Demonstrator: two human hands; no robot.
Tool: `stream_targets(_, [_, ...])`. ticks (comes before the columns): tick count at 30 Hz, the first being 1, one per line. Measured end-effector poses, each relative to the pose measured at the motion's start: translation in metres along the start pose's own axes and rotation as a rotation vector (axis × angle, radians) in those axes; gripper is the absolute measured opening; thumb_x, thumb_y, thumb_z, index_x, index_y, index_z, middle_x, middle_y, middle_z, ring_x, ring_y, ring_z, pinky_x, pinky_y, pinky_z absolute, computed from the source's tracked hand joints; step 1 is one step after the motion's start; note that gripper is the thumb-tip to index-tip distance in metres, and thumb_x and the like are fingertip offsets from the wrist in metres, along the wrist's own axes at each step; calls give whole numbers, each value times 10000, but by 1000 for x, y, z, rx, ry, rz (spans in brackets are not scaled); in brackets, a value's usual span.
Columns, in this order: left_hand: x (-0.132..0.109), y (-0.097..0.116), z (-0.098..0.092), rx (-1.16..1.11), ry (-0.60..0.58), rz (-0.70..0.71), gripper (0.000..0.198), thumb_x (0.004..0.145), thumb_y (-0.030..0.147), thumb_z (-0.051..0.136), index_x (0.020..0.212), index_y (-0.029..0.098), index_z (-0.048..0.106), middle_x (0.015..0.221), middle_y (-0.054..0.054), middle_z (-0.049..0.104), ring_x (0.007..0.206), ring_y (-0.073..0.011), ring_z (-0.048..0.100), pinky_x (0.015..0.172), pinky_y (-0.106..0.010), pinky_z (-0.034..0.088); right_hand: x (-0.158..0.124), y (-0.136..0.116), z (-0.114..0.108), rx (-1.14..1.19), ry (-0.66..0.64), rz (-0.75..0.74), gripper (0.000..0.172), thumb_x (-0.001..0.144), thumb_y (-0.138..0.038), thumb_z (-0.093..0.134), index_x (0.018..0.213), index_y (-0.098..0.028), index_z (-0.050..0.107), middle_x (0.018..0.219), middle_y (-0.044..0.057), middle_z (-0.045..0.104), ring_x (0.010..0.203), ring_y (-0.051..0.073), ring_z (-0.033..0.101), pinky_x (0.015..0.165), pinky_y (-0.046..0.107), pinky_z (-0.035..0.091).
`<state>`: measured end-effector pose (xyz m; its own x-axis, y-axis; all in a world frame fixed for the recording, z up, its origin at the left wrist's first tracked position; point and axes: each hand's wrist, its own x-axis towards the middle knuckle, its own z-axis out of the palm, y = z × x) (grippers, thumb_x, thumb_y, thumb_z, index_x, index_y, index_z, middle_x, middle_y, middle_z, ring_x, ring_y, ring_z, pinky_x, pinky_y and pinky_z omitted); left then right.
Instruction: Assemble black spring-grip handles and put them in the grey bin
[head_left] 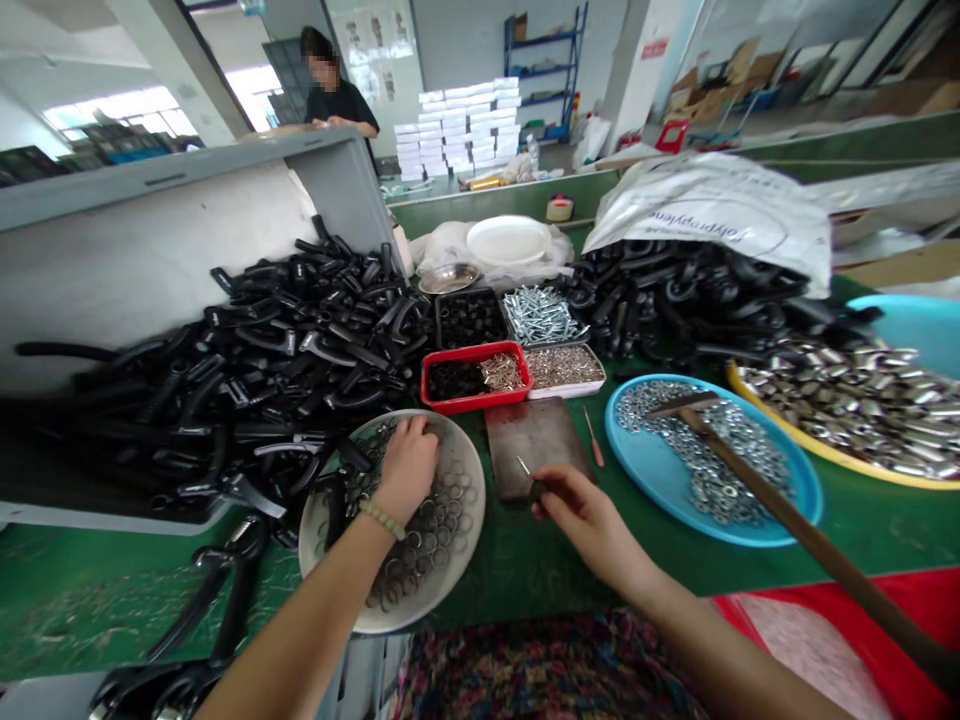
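My left hand (409, 462), with a beaded bracelet (382, 519) at the wrist, reaches into a white round plate (466, 560). Its fingers are curled together, and the tips are hidden among small dark springs at the plate's far side. Many thin metal rings (442, 520) lie in the plate below that hand. Beside the plate, my right hand (577, 515) pinches a small dark piece with a thin shiny metal pin (523, 465) sticking out of it. That hand is over the near right edge of a flat metal slab (529, 430).
Black handle-like parts (300, 340) spill from a tilted grey crate. A red tray (457, 405), long screws (541, 315) and small rivet-like pieces (562, 366) stand ahead. A hammer (787, 510) lies across a blue tray (637, 490) of nuts. A screwdriver (594, 440) lies by the slab. A person (337, 100) stands beyond.
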<state>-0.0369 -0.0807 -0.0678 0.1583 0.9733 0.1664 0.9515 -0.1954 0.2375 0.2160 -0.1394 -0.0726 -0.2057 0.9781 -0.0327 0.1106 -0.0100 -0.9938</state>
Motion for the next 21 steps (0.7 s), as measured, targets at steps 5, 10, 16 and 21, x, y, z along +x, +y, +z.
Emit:
stream_targets(5, [17, -2, 3, -153, -25, -9, 132, 773, 203, 542, 770, 137, 656, 985, -124, 633, 965, -271, 560, 923, -413, 426, -11, -10, -18, -226, -130, -210, 211, 866, -146, 458, 1036, -208, 567, 943, 38, 651, 857, 141, 637, 790, 266, 504])
stream_targets(10, [-6, 59, -2, -982, -315, -197, 238, 737, 384, 634, 841, 174, 590, 785, -38, 659, 757, -214, 630, 753, -348, 500, -17, -20, -28, -496, -381, -478, 305, 890, -97, 394, 1130, -188, 558, 1028, 85, 638, 935, 151, 608, 802, 254, 486])
stream_targets(16, [3, 125, 6, -1209, -547, -86, 388, 716, 353, 700, 1019, 174, 537, 826, -37, 686, 799, -198, 651, 746, -304, 497, -23, -14, -60, -515, -164, -522, 401, 897, -97, 375, 1280, -186, 455, 1124, 111, 621, 1035, 167, 596, 866, 296, 500])
stream_targets(21, [66, 192, 32, -777, -518, 287, 297, 899, 362, 481, 1100, 148, 528, 896, -74, 688, 789, -177, 654, 735, -283, 499, -44, 6, -115, -395, 285, -406, 267, 916, -159, 407, 1146, -241, 515, 987, 63, 673, 919, 162, 664, 821, 308, 546])
